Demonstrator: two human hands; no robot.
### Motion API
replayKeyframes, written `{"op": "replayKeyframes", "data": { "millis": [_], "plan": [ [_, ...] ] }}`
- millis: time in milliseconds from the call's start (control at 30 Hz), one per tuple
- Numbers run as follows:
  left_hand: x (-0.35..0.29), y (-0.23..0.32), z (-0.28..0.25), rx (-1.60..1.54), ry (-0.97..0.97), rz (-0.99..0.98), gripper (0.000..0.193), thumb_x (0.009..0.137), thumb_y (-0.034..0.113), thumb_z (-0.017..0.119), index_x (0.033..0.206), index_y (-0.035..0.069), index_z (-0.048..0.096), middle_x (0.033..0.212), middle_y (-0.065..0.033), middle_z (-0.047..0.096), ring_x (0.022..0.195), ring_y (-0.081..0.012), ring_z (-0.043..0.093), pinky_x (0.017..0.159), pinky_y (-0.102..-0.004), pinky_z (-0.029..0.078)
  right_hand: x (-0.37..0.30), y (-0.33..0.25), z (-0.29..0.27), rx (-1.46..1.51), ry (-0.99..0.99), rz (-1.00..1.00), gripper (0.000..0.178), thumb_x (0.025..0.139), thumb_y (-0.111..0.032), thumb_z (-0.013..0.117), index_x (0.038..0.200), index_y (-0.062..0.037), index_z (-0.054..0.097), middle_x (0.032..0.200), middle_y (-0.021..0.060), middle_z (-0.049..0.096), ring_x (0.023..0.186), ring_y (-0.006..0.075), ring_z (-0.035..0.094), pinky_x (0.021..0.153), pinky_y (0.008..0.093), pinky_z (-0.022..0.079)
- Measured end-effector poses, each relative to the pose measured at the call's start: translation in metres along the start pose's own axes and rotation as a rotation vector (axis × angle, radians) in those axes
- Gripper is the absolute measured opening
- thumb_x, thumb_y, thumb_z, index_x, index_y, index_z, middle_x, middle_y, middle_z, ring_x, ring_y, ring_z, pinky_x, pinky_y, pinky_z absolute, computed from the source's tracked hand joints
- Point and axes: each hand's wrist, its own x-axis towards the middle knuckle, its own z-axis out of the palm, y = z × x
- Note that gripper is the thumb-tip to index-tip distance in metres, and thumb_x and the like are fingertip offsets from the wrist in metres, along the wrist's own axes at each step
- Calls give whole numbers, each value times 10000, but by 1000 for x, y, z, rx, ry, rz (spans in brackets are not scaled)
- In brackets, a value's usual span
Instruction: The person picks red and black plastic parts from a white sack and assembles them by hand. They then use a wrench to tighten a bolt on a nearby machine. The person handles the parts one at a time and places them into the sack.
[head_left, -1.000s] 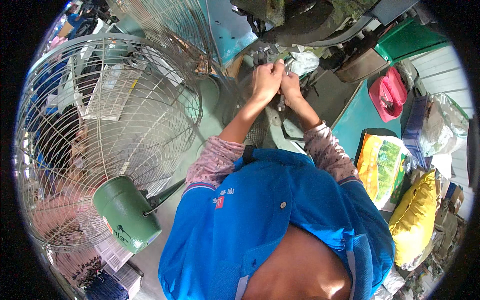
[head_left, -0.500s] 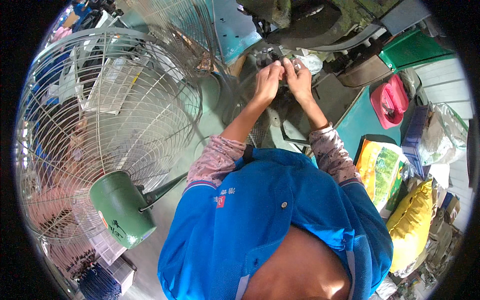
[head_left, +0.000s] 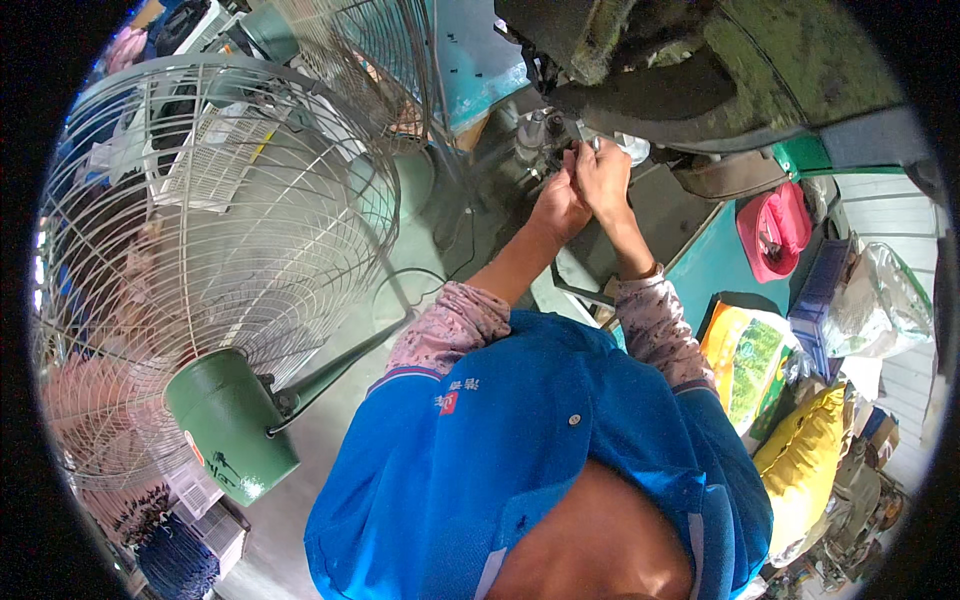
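My left hand (head_left: 562,206) is turned partly palm up, its thumb and fingers pressed together. Against it rests my right hand (head_left: 604,180), closed in a pinch with its fingertips by the left ones. Whatever lies between the fingers is too small and hidden to name. Just beyond my left fingertips stands a grey metal fixture (head_left: 538,138) with rounded upright parts, on the dark bed of a machine. The large, worn green machine head (head_left: 740,80) overhangs the far right. A clear plastic bag (head_left: 634,148) lies just past my right hand.
A big wire-caged fan with a green motor (head_left: 232,425) fills the left side. To the right, a teal tabletop (head_left: 690,255) carries a pink container (head_left: 774,232). A yellow-green printed sack (head_left: 745,360), a yellow bag (head_left: 800,450) and a blue crate (head_left: 820,315) stand nearer.
Both hands have drawn back from the metal fixture, the left moving rightward and turning its palm up. My right hand has rolled over toward it, and the whole view has shifted slightly.
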Motion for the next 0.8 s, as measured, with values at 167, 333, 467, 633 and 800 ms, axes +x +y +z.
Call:
{"op": "replayKeyframes", "data": {
  "millis": [167,333,467,633,800],
  "plan": [
    [-8,12,27,-54,132,-29,378,927,368,374,1126,62,475,1121,-49,534,1061,-157,488,920,-300,372,18,21,0,-51,-237,128,282,735,-301,528,753,-30,607,723,184,609,722,354,585,676,418,440],
    [-12,5,26,-36,270,-74,159,874,145,462,1002,62,506,958,-44,578,871,-132,534,782,-277,425,-4,65,12,328,-507,395,335,857,-347,498,962,-45,599,924,113,616,797,172,552,712,295,425],
    [-14,-9,8,356,222,55,153,786,70,543,936,63,518,870,-43,584,799,-148,543,729,-290,435,-15,48,-10,728,-538,657,308,870,-293,510,1019,-39,597,1011,3,580,883,129,521,784,265,403],
    [0,-17,6,254,258,70,139,864,257,530,876,120,545,848,-7,589,796,-145,559,710,-285,447,-3,83,1,607,-579,358,303,887,-283,476,1020,-30,579,920,2,582,822,106,513,718,267,416],
    [14,-14,4,-330,474,-193,166,883,262,520,869,99,547,837,-7,587,777,-139,556,674,-285,463,-3,96,-5,486,-650,19,265,919,-161,393,1074,-14,550,960,42,588,846,153,541,739,274,432]
  ]
}}
